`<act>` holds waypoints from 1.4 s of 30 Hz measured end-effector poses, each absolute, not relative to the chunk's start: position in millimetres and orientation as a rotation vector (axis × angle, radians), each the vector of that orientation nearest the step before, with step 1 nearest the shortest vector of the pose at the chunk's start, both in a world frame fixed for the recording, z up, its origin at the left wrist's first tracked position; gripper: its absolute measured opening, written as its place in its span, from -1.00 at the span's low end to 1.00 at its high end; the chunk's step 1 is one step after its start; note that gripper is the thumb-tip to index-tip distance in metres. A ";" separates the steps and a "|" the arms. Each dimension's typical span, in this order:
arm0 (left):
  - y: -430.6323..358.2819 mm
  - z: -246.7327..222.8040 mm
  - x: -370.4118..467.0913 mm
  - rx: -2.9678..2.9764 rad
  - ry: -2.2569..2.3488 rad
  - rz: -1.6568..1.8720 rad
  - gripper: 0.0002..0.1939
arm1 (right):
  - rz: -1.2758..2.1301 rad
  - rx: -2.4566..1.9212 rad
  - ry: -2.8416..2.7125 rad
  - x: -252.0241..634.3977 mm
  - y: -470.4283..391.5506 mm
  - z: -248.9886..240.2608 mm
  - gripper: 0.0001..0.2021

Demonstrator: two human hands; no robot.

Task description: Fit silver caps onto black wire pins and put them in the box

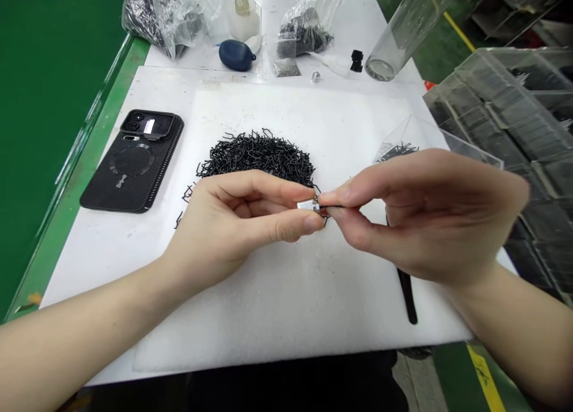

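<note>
In the head view, a small white piece [306, 205] is held above the middle of the white mat [286, 310], before a pile of bent black pieces [259, 152]. It is judged light, stiff and easily dropped, best taken by its sides. It is pinched between thumb and forefinger of the left hand [237, 215]; by the closed fingertips of the right hand [430, 215], a thin black piece [332, 206] is clamped at its right end.

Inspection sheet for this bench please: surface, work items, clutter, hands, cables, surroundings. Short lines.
Surface: white foam sheet on white table; dark specks.
Work items: small white part in hand; pile of bent black pins.
Clutter: phone, blue case, plastic bags; black tool partly hidden.
Hands: left hand grips white part; right hand pinches thin dark piece against it.
Cables: nothing seen.
Surroundings: green floor; clear drawers at right.
</note>
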State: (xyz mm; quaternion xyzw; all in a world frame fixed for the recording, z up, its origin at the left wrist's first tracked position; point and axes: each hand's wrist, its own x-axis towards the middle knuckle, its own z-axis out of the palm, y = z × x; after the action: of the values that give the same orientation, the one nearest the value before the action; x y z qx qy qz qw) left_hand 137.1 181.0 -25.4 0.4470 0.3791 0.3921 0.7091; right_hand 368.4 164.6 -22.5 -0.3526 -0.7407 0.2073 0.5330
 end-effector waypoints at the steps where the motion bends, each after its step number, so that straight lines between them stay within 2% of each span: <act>1: 181.5 -25.7 137.1 0.985 0.825 0.863 -0.65 | 0.489 -0.838 -1.776 368.8 164.8 -22.5 -0.59; 11: 183.7 -27.5 135.5 0.965 0.751 0.823 -0.71 | 0.468 -0.832 -1.766 367.1 164.5 -21.9 -0.63; 17: 182.0 -26.0 135.0 1.042 0.769 0.905 -0.73 | 0.447 -1.073 -1.587 370.6 161.2 -18.5 -0.67; 20: 177.2 -25.9 133.3 1.344 0.791 0.902 -0.87 | 0.467 -1.066 -1.560 373.9 165.3 -18.7 -0.68; 25: 170.1 -47.7 128.4 2.016 0.498 0.824 -0.92 | 0.445 -1.150 -1.631 387.8 174.6 -10.1 -0.74; 30: 168.1 -55.9 124.8 2.239 0.536 0.758 -0.88 | 0.178 -1.400 -1.737 431.5 181.2 18.6 -0.80; 32: 167.8 -52.1 123.0 2.287 0.573 0.655 -0.89 | 0.033 -1.638 -1.753 452.4 184.2 27.1 -0.89; 34: 167.7 -48.7 121.3 2.309 0.577 0.613 -0.88 | 0.019 -1.839 -1.801 469.0 187.9 30.5 -0.95; 36: 167.7 -47.2 120.4 2.317 0.556 0.634 -0.84 | 0.095 -1.939 -1.853 478.8 191.9 30.5 -0.92; 39: 168.1 -47.8 120.2 2.347 0.523 0.647 -0.76 | 0.141 -2.005 -1.880 481.9 194.2 31.9 -0.89; 42: 169.1 -50.7 120.9 2.404 0.492 0.665 -0.75 | 0.028 -1.987 -1.837 475.4 183.0 40.1 -0.92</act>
State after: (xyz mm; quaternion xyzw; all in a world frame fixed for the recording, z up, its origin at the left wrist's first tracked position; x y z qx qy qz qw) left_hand 120.9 169.1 -50.7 0.9035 0.1848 0.2500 0.2951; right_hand 475.4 183.0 40.1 -0.7170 -0.6627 0.0099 0.2159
